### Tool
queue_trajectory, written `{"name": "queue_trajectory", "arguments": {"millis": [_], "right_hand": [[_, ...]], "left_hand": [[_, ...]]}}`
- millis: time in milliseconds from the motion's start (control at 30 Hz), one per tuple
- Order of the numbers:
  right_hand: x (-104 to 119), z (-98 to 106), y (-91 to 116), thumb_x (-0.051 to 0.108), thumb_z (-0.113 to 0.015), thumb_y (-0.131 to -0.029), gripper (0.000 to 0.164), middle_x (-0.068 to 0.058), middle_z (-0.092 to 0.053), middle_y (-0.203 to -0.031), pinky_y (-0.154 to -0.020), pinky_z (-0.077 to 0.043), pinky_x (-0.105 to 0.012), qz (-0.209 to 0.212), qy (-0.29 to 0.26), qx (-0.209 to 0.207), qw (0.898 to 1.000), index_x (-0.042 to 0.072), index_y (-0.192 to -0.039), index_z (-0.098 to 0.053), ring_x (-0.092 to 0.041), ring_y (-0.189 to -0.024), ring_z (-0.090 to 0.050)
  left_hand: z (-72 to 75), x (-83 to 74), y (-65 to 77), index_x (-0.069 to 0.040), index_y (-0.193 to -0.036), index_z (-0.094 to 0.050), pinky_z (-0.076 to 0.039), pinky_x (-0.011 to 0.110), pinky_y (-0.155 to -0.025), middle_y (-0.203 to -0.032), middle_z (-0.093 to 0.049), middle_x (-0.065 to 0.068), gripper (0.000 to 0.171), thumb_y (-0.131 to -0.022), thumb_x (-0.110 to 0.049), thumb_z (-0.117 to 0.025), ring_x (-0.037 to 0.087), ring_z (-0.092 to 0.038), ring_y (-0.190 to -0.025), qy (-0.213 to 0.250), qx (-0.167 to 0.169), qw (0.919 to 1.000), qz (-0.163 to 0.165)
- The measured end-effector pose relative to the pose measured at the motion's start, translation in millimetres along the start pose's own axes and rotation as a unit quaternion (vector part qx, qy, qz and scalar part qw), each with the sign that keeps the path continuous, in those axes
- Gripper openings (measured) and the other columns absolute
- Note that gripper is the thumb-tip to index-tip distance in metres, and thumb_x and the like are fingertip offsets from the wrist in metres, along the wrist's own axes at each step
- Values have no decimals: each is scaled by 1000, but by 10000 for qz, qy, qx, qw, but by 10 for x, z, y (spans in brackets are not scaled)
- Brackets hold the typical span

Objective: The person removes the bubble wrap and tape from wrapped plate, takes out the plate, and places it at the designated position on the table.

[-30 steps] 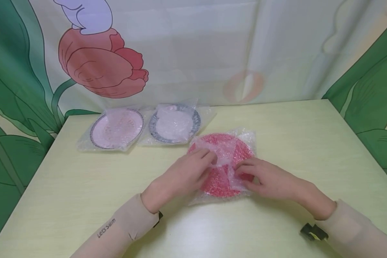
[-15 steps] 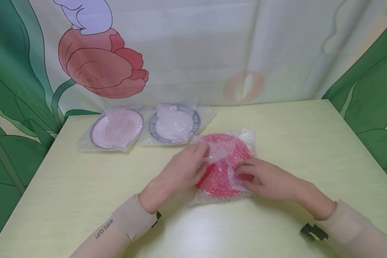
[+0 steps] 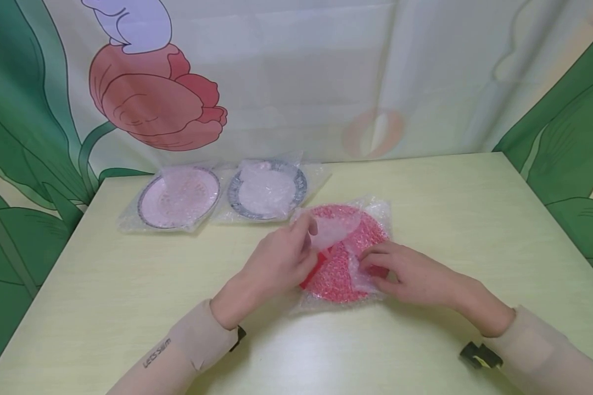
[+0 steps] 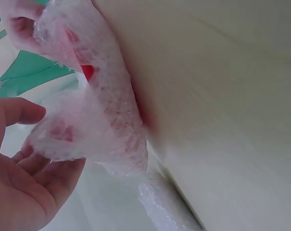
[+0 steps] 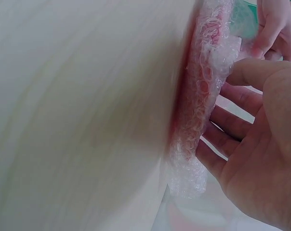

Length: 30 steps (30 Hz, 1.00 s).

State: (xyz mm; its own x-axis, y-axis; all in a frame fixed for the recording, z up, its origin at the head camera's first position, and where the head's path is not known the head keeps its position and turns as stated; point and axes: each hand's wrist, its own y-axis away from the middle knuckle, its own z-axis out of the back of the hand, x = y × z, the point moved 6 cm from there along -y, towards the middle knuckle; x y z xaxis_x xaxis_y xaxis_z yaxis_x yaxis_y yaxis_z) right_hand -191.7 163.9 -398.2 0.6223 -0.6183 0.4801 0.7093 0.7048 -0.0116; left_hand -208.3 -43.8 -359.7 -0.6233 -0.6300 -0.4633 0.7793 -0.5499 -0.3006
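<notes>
A round red plate (image 3: pixel 343 280) lies on the table inside bubble wrap, with a bare red strip showing near its left side. My left hand (image 3: pixel 279 258) pinches a lifted flap of the bubble wrap (image 3: pixel 333 230) at the plate's upper left. In the left wrist view, that flap (image 4: pixel 68 125) stands up between thumb and fingers. My right hand (image 3: pixel 410 271) holds the wrap at the plate's right side, fingers curled. The right wrist view has its thumb and fingertips against the bubble wrap (image 5: pixel 203 91) along the near side.
Behind and to the left, two more plates lie in bubble wrap: a pinkish plate with a dark rim (image 3: pixel 178 197) and a blue-rimmed plate (image 3: pixel 301 186). A printed curtain (image 3: pixel 296 82) hangs along the back of the pale table (image 3: pixel 474 219).
My left hand has drawn the bubble wrap flap to the left, baring a strip of the red plate. My right hand has stayed in place.
</notes>
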Motion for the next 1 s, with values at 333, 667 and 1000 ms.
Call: {"name": "queue_trajectory", "arguments": {"millis": [333,667,1000], "right_hand": [[-7,-2,1,13,-71,-96,25,-4,-63,-130,-101,-50,-44,70,39,30,10000,11,-121,-71,-23,-121,-58],[-17,-7,-1,13,-70,-97,25,-4,-62,-132,-103,-49,-45,19,41,111,9999,13,-121,-71,-24,-124,-57],[-6,6,-1,12,-70,-96,24,-3,-63,-130,-101,-50,-45,199,47,44,9998,12,-121,-71,-23,-121,-58]], "left_hand": [[-38,-22,74,-13,-92,-68,-52,25,-68,-80,-64,-8,9,-97,-20,-70,7,-58,-71,212,606,9979,22],[-163,-3,125,-8,-115,-74,-54,33,-94,-107,-72,1,20,-97,-5,-66,17,-68,-103,-148,1440,9893,-151],[-232,-19,144,-8,-126,-72,-48,34,-103,-125,-68,6,27,-100,-11,-67,21,-62,-118,-225,1617,9853,-514]]}}
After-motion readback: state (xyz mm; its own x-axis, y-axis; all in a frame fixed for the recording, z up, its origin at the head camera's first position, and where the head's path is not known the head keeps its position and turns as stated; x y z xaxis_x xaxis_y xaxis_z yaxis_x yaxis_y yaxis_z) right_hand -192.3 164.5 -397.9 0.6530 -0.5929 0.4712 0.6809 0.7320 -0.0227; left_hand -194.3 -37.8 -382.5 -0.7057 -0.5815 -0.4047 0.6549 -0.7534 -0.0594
